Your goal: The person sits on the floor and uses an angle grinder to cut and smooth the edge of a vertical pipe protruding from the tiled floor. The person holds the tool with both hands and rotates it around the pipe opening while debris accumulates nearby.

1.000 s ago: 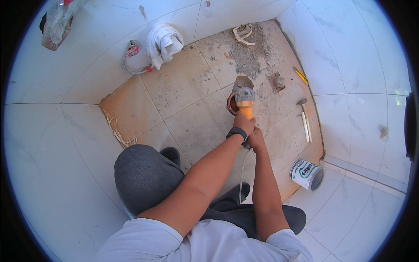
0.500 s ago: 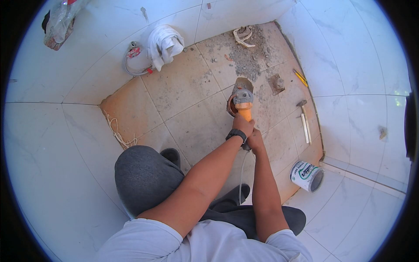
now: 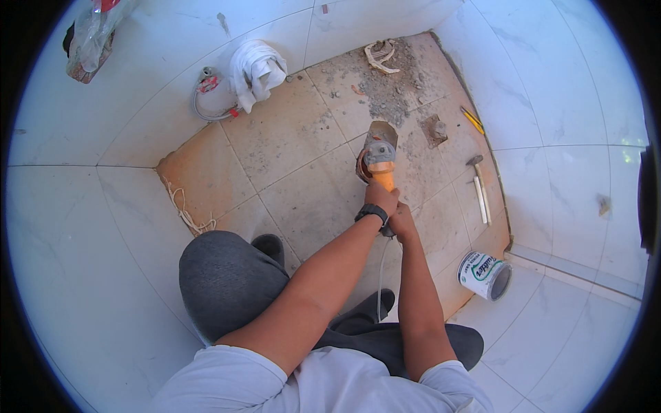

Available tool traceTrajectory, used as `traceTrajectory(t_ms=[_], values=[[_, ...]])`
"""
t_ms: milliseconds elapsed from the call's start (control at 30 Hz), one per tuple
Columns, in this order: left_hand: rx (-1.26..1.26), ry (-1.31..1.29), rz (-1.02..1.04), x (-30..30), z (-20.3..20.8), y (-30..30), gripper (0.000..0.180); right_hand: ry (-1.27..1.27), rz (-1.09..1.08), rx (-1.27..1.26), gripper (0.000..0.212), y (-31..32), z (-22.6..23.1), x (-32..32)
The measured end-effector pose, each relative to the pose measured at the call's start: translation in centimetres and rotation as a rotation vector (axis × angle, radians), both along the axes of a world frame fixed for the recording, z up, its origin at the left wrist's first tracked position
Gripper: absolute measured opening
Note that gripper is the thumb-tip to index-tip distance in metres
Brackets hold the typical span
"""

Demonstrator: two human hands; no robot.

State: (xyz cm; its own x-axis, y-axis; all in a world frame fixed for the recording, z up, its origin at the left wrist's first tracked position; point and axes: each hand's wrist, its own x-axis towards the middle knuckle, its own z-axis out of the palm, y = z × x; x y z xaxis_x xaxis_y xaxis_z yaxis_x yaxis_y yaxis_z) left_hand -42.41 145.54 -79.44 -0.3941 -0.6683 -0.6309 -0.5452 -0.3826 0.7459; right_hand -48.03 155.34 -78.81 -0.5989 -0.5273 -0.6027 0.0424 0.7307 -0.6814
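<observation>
Shifted slightly leftward since the earlier frame: the orange angle grinder [image 3: 381,169], its grey head [image 3: 379,151] over the hole [image 3: 384,129] in the tiled floor [image 3: 296,186]. It extends forward from my grip. My left hand [image 3: 383,197] is closed round it just behind the head; my right hand [image 3: 402,221] is wrapped round its rear end. Rubble [image 3: 392,93] lies beyond, a hammer [image 3: 484,182] to the right.

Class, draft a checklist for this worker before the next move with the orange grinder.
1. Left hand on grinder: ok, wrapped around its body.
2. Right hand on grinder: ok, gripping behind the left.
3. Hands gloved: not ok, both bare.
4. Cord away from grinder head: ok, trailing back behind the right hand.
5. Floor swept: not ok, rubble lies beyond the grinder.
6. Grinder switched off: cannot tell.
</observation>
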Motion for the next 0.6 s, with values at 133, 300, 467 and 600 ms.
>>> traceTrajectory(t_ms=[133,300,467,600], values=[[-0.033,-0.003,0.014,0.0,0.2,0.0,0.075,-0.018,-0.019,-0.027,0.046,0.0,-0.1,0.1],[-0.025,-0.025,0.008,0.1,0.6,0.1,0.075,-0.03,-0.019,-0.018,0.045,0.0,0.2,0.3],[-0.023,0.019,-0.008,-0.1,0.6,0.1,0.073,-0.033,-0.074,-0.023,0.043,0.0,0.8,0.5],[-0.108,0.042,0.0,-1.1,0.9,0.7,0.07,0.025,-0.081,-0.057,0.043,0.4,1.2,-0.3]])
